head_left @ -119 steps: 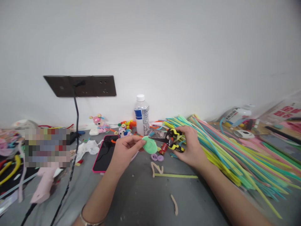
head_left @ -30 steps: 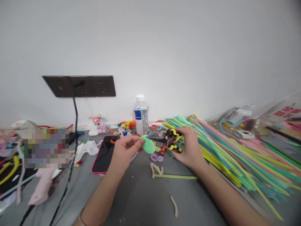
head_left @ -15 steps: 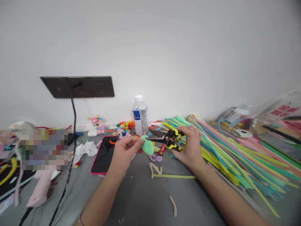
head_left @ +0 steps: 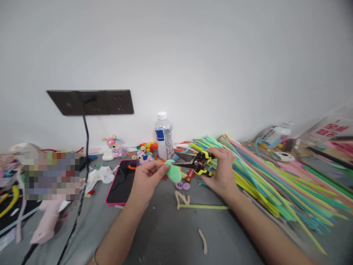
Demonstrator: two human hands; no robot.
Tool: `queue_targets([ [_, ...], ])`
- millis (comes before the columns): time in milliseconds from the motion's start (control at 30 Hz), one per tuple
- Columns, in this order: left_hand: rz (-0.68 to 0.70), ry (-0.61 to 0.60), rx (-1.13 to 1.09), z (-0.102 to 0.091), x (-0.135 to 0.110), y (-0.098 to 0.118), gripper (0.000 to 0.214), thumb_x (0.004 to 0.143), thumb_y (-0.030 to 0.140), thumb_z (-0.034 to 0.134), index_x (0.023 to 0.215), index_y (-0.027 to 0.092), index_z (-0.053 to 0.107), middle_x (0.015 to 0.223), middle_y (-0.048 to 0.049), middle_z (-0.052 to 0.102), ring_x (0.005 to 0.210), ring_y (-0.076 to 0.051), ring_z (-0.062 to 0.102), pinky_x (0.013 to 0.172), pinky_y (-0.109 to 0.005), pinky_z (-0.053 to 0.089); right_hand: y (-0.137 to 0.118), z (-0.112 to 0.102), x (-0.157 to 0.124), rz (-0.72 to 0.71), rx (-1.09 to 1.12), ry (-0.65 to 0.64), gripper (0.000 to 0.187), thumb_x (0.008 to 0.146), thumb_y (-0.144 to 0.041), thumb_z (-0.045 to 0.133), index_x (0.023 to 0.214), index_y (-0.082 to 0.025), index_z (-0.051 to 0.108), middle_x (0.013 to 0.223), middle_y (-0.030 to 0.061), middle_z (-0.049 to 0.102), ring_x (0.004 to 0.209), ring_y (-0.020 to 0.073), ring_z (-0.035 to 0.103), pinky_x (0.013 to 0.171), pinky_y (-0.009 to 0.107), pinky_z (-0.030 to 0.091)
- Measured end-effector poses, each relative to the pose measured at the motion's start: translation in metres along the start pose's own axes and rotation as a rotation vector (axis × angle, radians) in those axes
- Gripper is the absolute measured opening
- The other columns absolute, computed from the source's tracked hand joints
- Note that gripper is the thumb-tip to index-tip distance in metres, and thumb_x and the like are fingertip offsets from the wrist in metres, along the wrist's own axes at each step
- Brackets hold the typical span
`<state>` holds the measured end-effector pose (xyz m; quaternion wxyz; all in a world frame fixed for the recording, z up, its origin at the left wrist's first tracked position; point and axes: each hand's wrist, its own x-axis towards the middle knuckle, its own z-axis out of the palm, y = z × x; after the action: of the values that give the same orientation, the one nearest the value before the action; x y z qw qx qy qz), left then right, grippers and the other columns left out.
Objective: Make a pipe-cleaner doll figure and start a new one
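Between thumb and fingers my left hand [head_left: 150, 178] pinches a flat green disc, which looks like a coiled pipe cleaner [head_left: 174, 173]. My right hand [head_left: 224, 171] is wrapped round the black and yellow handles of wire-cutting pliers [head_left: 202, 163]. The tool's dark jaws point left and reach the disc's upper edge; whether they touch it I cannot make out. Below the tool lie two small purple rings [head_left: 182, 186]. A beige bent pipe cleaner [head_left: 182, 200] lies by a straight yellow-green pipe cleaner [head_left: 205, 207], and a short beige piece [head_left: 202, 241] rests nearer me.
Many coloured pipe cleaners [head_left: 275, 184] spread across the right side. A bottle [head_left: 164, 138] stands by the wall. At left are a phone [head_left: 121, 184], a crumpled tissue [head_left: 102, 175], a pink glue gun [head_left: 48, 221] and its black cable [head_left: 87, 147]. Small figures [head_left: 114, 145] sit behind.
The green disc has tilted slightly to face me more. Both hands keep almost the same place and grip; the view has shifted very slightly.
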<state>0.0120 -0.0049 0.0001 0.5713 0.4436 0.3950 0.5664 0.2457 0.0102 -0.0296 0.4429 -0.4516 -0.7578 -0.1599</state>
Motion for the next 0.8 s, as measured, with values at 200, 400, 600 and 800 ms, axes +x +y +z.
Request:
queue_targets([
  [200, 0.039, -0.023, 0.02, -0.0035, 0.0002, -0.0029, 0.029, 0.064, 0.043, 0.085, 0.066, 0.016, 0.076, 0.06, -0.0023, 0.072, 0.053, -0.01, 0.063, 0.056, -0.019, 0.054, 0.0002, 0.0, 0.0026, -0.034, 0.091, -0.07, 0.058, 0.07, -0.017, 0.062, 0.123, -0.024, 0.04, 0.105, 0.0086, 0.054, 0.096, 0.0308, 0.052, 0.081, 0.044, 0.038],
  [400, 0.069, -0.031, 0.052, -0.0035, -0.0006, -0.0036, 0.028, 0.066, 0.043, 0.084, 0.066, 0.016, 0.077, 0.06, -0.0027, 0.072, 0.054, -0.011, 0.062, 0.056, -0.019, 0.053, 0.0011, 0.0009, 0.002, -0.04, 0.12, -0.09, 0.056, 0.071, -0.017, 0.062, 0.122, -0.024, 0.04, 0.105, 0.009, 0.054, 0.096, 0.0305, 0.052, 0.081, 0.043, 0.038],
  [600, 0.061, -0.012, 0.032, -0.002, -0.0006, -0.0008, 0.027, 0.064, 0.042, 0.085, 0.066, 0.016, 0.077, 0.061, -0.0027, 0.072, 0.054, -0.011, 0.062, 0.056, -0.02, 0.054, 0.0024, 0.0014, 0.0011, -0.014, 0.098, -0.085, 0.056, 0.07, -0.018, 0.064, 0.121, -0.023, 0.041, 0.105, 0.009, 0.055, 0.096, 0.031, 0.052, 0.082, 0.044, 0.038],
  [800, 0.056, -0.004, 0.032, -0.0019, -0.0006, -0.0003, 0.028, 0.064, 0.042, 0.085, 0.065, 0.016, 0.076, 0.06, -0.0029, 0.072, 0.053, -0.011, 0.062, 0.054, -0.02, 0.055, 0.004, 0.0019, 0.0018, -0.017, 0.096, -0.079, 0.055, 0.071, -0.018, 0.063, 0.121, -0.024, 0.041, 0.104, 0.0087, 0.055, 0.096, 0.0312, 0.053, 0.081, 0.044, 0.039],
])
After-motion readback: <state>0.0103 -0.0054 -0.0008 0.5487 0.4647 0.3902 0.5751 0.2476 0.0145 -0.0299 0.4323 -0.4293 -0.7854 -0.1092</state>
